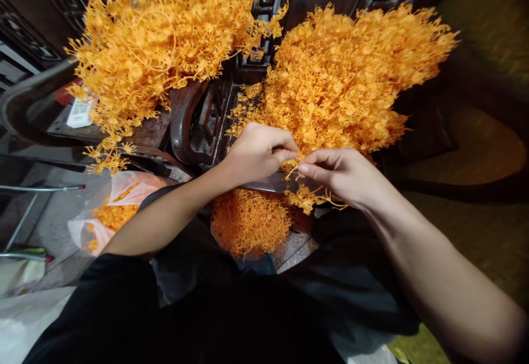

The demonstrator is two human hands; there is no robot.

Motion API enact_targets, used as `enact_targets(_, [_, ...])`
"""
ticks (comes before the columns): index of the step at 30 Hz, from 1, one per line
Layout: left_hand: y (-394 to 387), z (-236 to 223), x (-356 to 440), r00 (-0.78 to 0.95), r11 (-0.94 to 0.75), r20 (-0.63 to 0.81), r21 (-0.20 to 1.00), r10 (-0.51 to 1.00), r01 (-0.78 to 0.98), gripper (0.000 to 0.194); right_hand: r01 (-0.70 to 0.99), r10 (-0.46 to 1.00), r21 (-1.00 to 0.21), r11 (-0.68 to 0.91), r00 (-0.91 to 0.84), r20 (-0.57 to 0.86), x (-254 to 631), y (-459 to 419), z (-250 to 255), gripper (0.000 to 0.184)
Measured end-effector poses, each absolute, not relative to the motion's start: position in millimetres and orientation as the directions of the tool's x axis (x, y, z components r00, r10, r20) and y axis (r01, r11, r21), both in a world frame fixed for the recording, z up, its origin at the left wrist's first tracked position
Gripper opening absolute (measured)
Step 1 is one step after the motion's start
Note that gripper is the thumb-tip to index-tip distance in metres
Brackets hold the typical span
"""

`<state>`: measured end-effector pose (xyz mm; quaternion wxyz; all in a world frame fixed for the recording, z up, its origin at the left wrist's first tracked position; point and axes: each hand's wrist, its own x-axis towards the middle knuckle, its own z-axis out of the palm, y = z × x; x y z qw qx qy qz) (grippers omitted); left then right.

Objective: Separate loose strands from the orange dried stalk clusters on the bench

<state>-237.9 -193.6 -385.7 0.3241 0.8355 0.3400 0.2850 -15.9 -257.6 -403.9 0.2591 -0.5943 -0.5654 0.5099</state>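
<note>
My left hand [260,152] and my right hand [341,174] meet over the front edge of the dark wooden seat [268,183], their fingertips almost touching. Each is closed in a pinch on a small orange plastic flower sprig [292,172], whose thin stem shows between the fingertips. Under my right hand hangs a cluster of orange plastic flower heads [305,199] with loose stems. Just beyond both hands rises a large heap of the same orange plastic flowers [339,77]. My fingers partly hide what they grip.
Another orange heap [165,39] lies on a wooden chair to the left, near a white box [80,112]. Below the seat, between my legs, is a container piled with thin orange stems [252,223]. A plastic bag [109,215] with orange pieces stands on the floor at left.
</note>
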Motion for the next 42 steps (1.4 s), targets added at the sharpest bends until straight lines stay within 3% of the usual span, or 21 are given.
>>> enact_targets(4, [-167.3,-388.4,-243.1,0.266,-0.313,0.228,0.885,0.937,0.345,0.015,0.612,0.938,-0.762,-0.212,-0.092,-0.335,-5.2,-256.8,-407.8,0.044])
enact_targets(7, [-149.2,-404.4,-236.2,0.239,-0.122,0.052,0.951,0.97,0.285,0.016,0.476,0.915,-0.837,-0.269,-0.146,-0.377,-2.5,-256.5,-411.9,0.047])
enact_targets(11, [-131.0,-433.2,-217.8,0.275,0.071,-0.166,0.943,0.947,0.326,0.025,0.244,0.88,-0.888,-0.389,-0.187,-0.437,-10.0,-257.4,-411.5,0.051])
enact_targets(14, [-119.0,-446.4,-212.8,0.279,-0.04,-0.1,0.888,0.955,0.457,0.031,0.086,0.892,-0.918,-0.387,-0.217,-0.396,-13.6,-256.6,-404.9,0.051])
enact_targets(17, [-124.1,-440.0,-213.3,0.364,-0.295,0.104,0.803,0.925,0.518,0.037,-0.058,0.923,-0.945,-0.322,-0.239,-0.3,-12.7,-255.0,-393.4,0.048])
enact_targets(20, [-153.8,-416.4,-211.9,0.527,-0.456,0.212,0.801,0.823,0.388,0.03,-0.103,0.956,-0.967,-0.234,-0.205,-0.209,-11.4,-255.2,-379.9,0.044])
enact_targets(25, [-205.4,-398.0,-208.1,0.805,-0.533,0.16,0.818,0.572,0.216,0.031,-0.115,0.992,-0.985,-0.126,-0.046,-0.121,-10.9,-259.3,-363.8,0.042])
enact_targets(28, [-210.8,-405.4,-211.0,0.856,-0.588,0.1,0.766,0.508,0.259,0.013,-0.007,0.992,-0.994,-0.111,-0.053,-0.111,-11.3,-261.7,-365.1,0.054])
enact_targets(30, [-206.9,-407.2,-216.0,0.833,-0.588,0.08,0.745,0.548,0.315,0.01,0.204,0.989,-0.975,-0.085,-0.101,-0.107,-13.3,-262.9,-370.8,0.063])
enact_targets(34, [-194.1,-400.1,-230.2,0.752,-0.559,0.08,0.722,0.654,0.408,0.017,0.613,0.972,-0.79,-0.001,-0.184,-0.144,-19.8,-262.0,-384.3,0.046])
enact_targets(39, [-180.9,-398.5,-246.1,0.852,-0.638,-0.027,0.651,0.522,0.411,0.014,0.638,0.903,-0.768,0.064,-0.364,-0.227,-22.8,-257.5,-386.8,0.038])
enact_targets(42, [-179.4,-401.0,-247.4,0.887,-0.645,-0.019,0.679,0.46,0.349,0.019,0.638,0.899,-0.767,0.07,-0.373,-0.228,-25.3,-255.9,-385.6,0.04])
